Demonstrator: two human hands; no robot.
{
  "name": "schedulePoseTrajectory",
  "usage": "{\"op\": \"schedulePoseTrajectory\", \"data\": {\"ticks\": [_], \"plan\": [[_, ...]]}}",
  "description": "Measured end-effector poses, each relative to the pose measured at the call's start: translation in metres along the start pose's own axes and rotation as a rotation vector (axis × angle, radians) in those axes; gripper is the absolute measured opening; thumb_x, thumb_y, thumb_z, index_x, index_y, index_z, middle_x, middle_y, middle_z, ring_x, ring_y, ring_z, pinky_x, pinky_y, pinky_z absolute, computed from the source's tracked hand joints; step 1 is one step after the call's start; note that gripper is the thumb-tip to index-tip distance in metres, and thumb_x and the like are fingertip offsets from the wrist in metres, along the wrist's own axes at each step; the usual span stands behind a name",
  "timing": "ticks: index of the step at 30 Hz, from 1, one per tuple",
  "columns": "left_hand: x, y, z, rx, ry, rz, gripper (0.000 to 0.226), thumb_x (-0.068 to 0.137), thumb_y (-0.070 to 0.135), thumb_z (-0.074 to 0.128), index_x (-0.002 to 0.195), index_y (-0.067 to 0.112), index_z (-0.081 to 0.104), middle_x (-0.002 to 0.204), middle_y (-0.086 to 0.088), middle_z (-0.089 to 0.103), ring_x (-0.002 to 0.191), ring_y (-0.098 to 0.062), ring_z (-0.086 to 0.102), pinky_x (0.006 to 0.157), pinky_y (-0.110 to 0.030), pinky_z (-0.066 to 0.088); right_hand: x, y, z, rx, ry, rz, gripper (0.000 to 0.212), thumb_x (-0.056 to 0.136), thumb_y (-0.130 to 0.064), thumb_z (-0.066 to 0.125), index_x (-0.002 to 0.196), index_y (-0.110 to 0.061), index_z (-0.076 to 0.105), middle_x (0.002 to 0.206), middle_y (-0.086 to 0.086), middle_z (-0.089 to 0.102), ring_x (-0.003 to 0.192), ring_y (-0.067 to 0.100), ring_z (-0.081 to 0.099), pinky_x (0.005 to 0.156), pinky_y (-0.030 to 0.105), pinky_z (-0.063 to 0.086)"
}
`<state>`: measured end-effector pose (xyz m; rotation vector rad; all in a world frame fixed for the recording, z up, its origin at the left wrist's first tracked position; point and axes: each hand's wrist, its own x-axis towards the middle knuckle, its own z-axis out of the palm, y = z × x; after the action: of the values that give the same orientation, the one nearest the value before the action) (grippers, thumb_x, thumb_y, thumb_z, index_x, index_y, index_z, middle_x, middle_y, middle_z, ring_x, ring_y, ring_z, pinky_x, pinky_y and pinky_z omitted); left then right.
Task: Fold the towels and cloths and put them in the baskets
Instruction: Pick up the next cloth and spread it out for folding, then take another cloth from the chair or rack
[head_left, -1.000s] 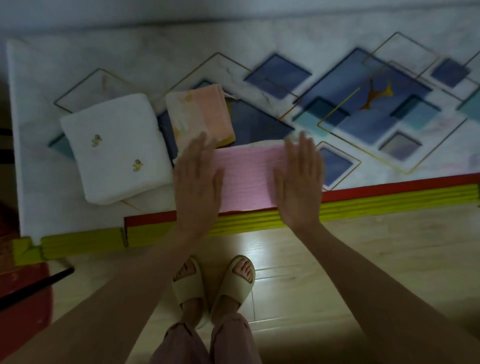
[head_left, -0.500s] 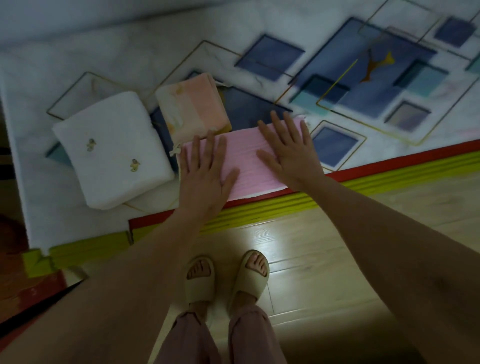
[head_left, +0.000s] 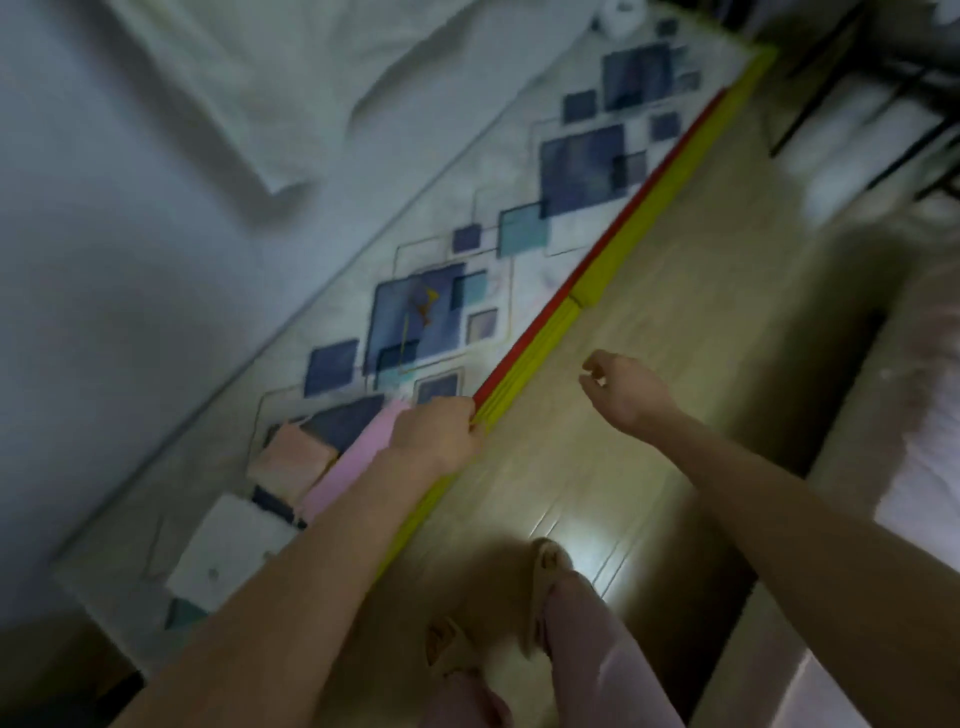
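Nearest to the camera, below the long patterned mat (head_left: 332, 291) with blue squares and a red and yellow edge, stand two feet in pale slippers (head_left: 550, 564) on the light wooden floor (head_left: 613, 467). The picture is blurred and tilted, so small details are not sure.

On the near edge of this mat rests the left hand (head_left: 436, 436). Its fingers seem curled over the end of the folded pink ribbed towel (head_left: 358, 462), close to the red border, but with this blur I cannot tell if they really grip it or only press on it. The right hand (head_left: 621, 389) hangs over the floor, off the mat, with fingers loosely bent and nothing in them.

Just beside the pink towel, further onto the mat, lies the folded peach and cream cloth (head_left: 291, 460). The folded white square towel (head_left: 223, 553) lies at the left end of the mat, apart from the others. Beyond the mat a crumpled white sheet (head_left: 322, 67) is spread. No basket can be seen.

The risk, I think, is this: if the pink towel is lifted by one end with one hand only, the fold can open and the free end can drop. It lies also very near the mat edge, so a pull may drag it to the floor.
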<state>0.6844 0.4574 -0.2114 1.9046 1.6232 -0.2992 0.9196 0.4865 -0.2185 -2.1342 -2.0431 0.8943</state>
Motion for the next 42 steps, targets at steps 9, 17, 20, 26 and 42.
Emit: {"op": "schedulePoseTrajectory", "data": {"ticks": [9,17,20,26,42], "plan": [[0.086,0.263,-0.121,0.297,-0.003,0.371,0.04,0.098,0.04,0.038,0.122,0.013,0.058,0.121,-0.01,0.06,0.105,-0.027,0.058,0.082,-0.035,0.046,-0.052,0.144,-0.202,0.008,0.192,0.236,0.03,0.097,-0.029,0.043,0.116,-0.011,0.058,0.116,0.013,0.064,0.101,0.031,0.061,0.084,0.045,0.053],[0.186,0.461,-0.187,0.333,-0.029,0.508,0.044,0.1,0.039,0.038,0.126,0.008,0.056,0.124,-0.01,0.058,0.108,-0.026,0.056,0.078,-0.029,0.044,-0.02,0.265,-0.341,0.036,0.287,0.343,0.024,0.096,-0.026,0.043,0.104,-0.011,0.06,0.102,0.015,0.066,0.09,0.035,0.061,0.074,0.038,0.049],[0.225,0.514,-0.212,0.391,-0.059,0.535,0.043,0.099,0.038,0.04,0.124,0.007,0.057,0.124,-0.011,0.059,0.108,-0.026,0.057,0.087,-0.032,0.048,0.018,0.299,-0.387,0.054,0.313,0.369,0.022,0.094,-0.024,0.044,0.102,-0.011,0.061,0.101,0.015,0.066,0.09,0.034,0.061,0.074,0.038,0.051],[0.348,0.597,-0.272,0.492,0.007,0.605,0.04,0.098,0.034,0.041,0.126,0.011,0.056,0.127,-0.01,0.057,0.111,-0.026,0.055,0.085,-0.03,0.046,0.131,0.361,-0.47,0.054,0.405,0.398,0.026,0.096,-0.023,0.042,0.102,-0.007,0.062,0.089,0.011,0.062,0.082,0.029,0.06,0.07,0.037,0.049],[0.704,0.776,-0.429,0.382,-0.105,0.578,0.036,0.1,0.027,0.042,0.065,0.027,0.034,0.068,0.01,0.035,0.059,-0.002,0.034,0.05,-0.014,0.028,0.446,0.525,-0.67,-0.035,0.324,0.554,0.025,0.098,-0.028,0.04,0.106,-0.014,0.058,0.106,0.008,0.063,0.093,0.025,0.06,0.077,0.035,0.05]]}}
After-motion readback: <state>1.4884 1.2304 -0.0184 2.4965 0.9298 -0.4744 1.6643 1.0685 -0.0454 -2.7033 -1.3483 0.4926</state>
